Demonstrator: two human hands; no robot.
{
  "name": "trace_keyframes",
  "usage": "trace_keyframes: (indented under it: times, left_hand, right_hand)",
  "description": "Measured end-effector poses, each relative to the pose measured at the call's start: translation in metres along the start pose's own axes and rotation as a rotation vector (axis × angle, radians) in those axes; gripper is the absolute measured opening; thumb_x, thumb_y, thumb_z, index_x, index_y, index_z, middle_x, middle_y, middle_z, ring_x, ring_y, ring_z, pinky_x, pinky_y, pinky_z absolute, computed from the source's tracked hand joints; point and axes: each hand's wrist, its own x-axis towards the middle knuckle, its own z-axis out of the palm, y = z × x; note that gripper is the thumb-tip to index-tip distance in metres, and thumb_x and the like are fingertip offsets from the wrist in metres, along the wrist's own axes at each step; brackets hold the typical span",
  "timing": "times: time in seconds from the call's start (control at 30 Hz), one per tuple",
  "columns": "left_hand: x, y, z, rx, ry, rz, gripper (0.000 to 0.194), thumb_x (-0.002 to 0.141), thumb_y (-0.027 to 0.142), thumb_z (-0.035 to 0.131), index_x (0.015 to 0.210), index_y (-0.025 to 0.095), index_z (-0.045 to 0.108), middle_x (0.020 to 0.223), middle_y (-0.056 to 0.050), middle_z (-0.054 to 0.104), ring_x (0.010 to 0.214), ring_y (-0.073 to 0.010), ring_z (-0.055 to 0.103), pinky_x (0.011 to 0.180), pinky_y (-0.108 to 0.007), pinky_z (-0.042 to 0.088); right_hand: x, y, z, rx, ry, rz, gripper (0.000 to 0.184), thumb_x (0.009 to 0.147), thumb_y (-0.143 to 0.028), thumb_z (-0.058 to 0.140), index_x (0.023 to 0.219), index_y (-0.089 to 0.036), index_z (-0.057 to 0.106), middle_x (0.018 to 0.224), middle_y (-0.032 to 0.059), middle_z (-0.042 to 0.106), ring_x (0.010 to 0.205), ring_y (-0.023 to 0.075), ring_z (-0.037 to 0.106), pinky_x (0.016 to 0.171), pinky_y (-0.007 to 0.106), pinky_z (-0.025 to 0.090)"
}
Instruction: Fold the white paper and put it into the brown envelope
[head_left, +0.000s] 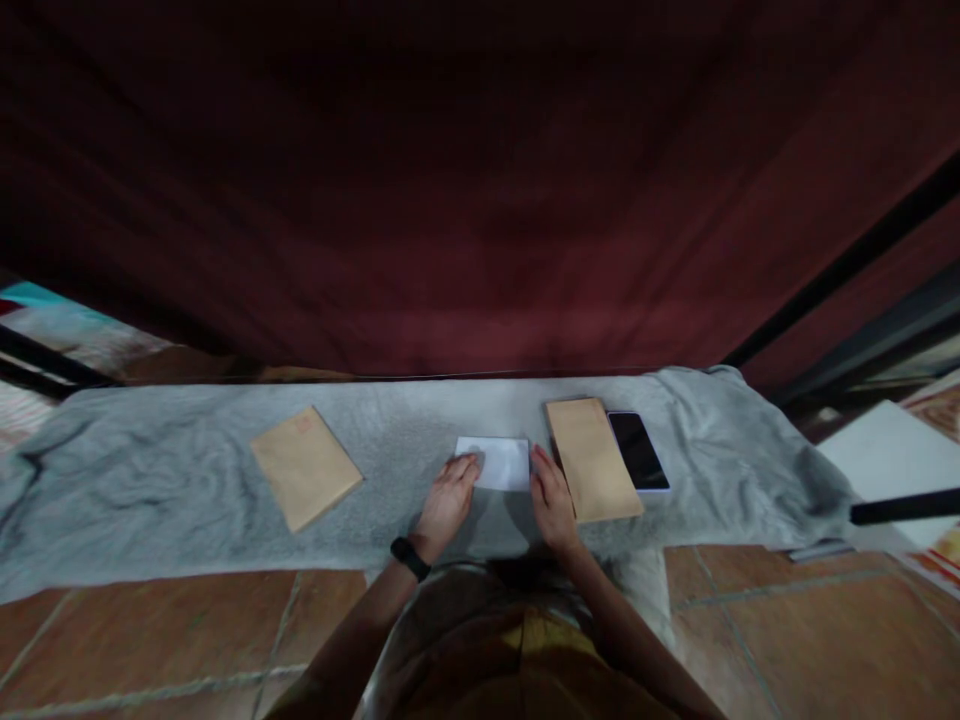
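Observation:
A white folded paper [501, 462], or perhaps a small stack of paper, lies flat on the grey cloth in front of me. My left hand [450, 490] rests its stretched fingers on the paper's left end; a black band circles that wrist. At the right edge of the paper is my right hand [551, 495], fingers extended and palm turned inward. Just right of this hand lies a brown envelope [596, 460], close against its outer side. Neither hand is wrapped around anything.
Another brown envelope [304, 468], or a pile of them, lies tilted on the left of the grey cloth [187, 490]. A dark-screened phone [637, 450] sits beside the right envelope. A dark red curtain [480, 250] hangs behind, and black bars [840, 265] stand at the sides.

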Motion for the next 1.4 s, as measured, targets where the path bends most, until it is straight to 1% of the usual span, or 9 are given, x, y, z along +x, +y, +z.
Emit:
trace_keyframes:
  times: [0.07,0.2,0.33,0.47,0.6,0.8,1.0,1.2,1.4]
  left_hand:
    - [-0.009,0.0,0.005,-0.024,-0.022,-0.005,0.039,0.085,-0.001,0.047,0.112,0.022,0.064,0.133,-0.007,0.065,0.127,-0.0216,0.058,0.109,-0.038,0.048]
    - [-0.008,0.007,-0.002,-0.016,-0.089,-0.005,0.037,0.082,0.005,0.053,0.112,0.022,0.066,0.138,-0.007,0.064,0.132,-0.0221,0.056,0.115,-0.04,0.044]
    - [0.004,0.017,0.0,0.062,-0.089,-0.086,0.037,0.097,0.022,0.048,0.132,0.019,0.06,0.143,-0.01,0.062,0.133,-0.0231,0.056,0.114,-0.041,0.044]
    - [0.012,0.02,0.021,0.128,-0.071,-0.077,0.053,0.106,0.042,0.038,0.148,0.013,0.047,0.159,-0.014,0.044,0.148,-0.0259,0.04,0.122,-0.044,0.034]
    - [0.011,0.018,0.037,0.164,-0.022,-0.048,0.06,0.106,0.048,0.035,0.154,0.011,0.04,0.164,-0.014,0.036,0.154,-0.0252,0.03,0.126,-0.045,0.025]
    - [0.01,0.016,0.04,0.197,-0.003,-0.047,0.059,0.105,0.04,0.038,0.154,0.008,0.039,0.164,-0.018,0.035,0.154,-0.0275,0.028,0.127,-0.048,0.023]
    - [0.011,0.017,0.042,0.183,0.002,-0.035,0.056,0.102,0.026,0.035,0.154,0.007,0.038,0.163,-0.017,0.036,0.154,-0.028,0.027,0.127,-0.049,0.021]
    - [0.007,0.008,0.036,0.148,-0.015,-0.014,0.056,0.103,0.031,0.036,0.154,0.009,0.038,0.165,-0.015,0.034,0.155,-0.0242,0.026,0.128,-0.045,0.019]
    - [0.002,-0.006,0.028,0.149,-0.025,-0.109,0.061,0.104,0.038,0.035,0.157,0.009,0.033,0.165,-0.016,0.031,0.155,-0.0243,0.025,0.128,-0.045,0.019]
  right_hand:
    - [0.006,-0.005,0.0,-0.045,-0.041,-0.071,0.046,0.104,-0.025,0.036,0.147,-0.023,0.052,0.153,0.011,0.052,0.141,0.0233,0.049,0.116,0.048,0.044]
    - [0.016,-0.018,0.01,-0.241,-0.185,-0.182,0.046,0.105,-0.025,0.036,0.147,-0.015,0.052,0.157,0.0128,0.047,0.146,0.0249,0.042,0.119,0.048,0.04]
    - [0.012,-0.023,0.023,-0.496,-0.263,-0.211,0.05,0.105,-0.027,0.038,0.151,-0.01,0.046,0.161,0.0168,0.04,0.149,0.0284,0.038,0.119,0.048,0.035]
    - [0.004,-0.019,0.026,-0.609,-0.263,-0.246,0.051,0.105,-0.026,0.038,0.153,-0.009,0.044,0.161,0.0174,0.039,0.15,0.0285,0.035,0.121,0.048,0.03]
    - [0.005,-0.017,0.023,-0.621,-0.253,-0.275,0.05,0.105,-0.022,0.035,0.152,-0.007,0.044,0.16,0.0174,0.041,0.151,0.0279,0.035,0.121,0.048,0.03]
    - [0.021,-0.023,0.025,-0.587,-0.312,-0.231,0.047,0.106,-0.02,0.031,0.143,-0.005,0.055,0.15,0.0193,0.054,0.144,0.0276,0.045,0.121,0.049,0.031]
    - [0.02,-0.026,0.037,-0.556,-0.329,-0.255,0.052,0.108,-0.026,0.031,0.152,-0.003,0.042,0.159,0.0238,0.04,0.151,0.0291,0.033,0.12,0.054,0.03]
    - [0.014,-0.016,0.039,-0.532,-0.269,-0.241,0.057,0.108,-0.033,0.032,0.158,-0.006,0.032,0.161,0.0237,0.035,0.15,0.0314,0.034,0.118,0.057,0.032]
    - [0.011,-0.015,0.039,-0.537,-0.215,-0.189,0.063,0.108,-0.041,0.033,0.158,-0.003,0.03,0.162,0.0254,0.033,0.148,0.0359,0.036,0.118,0.058,0.032]
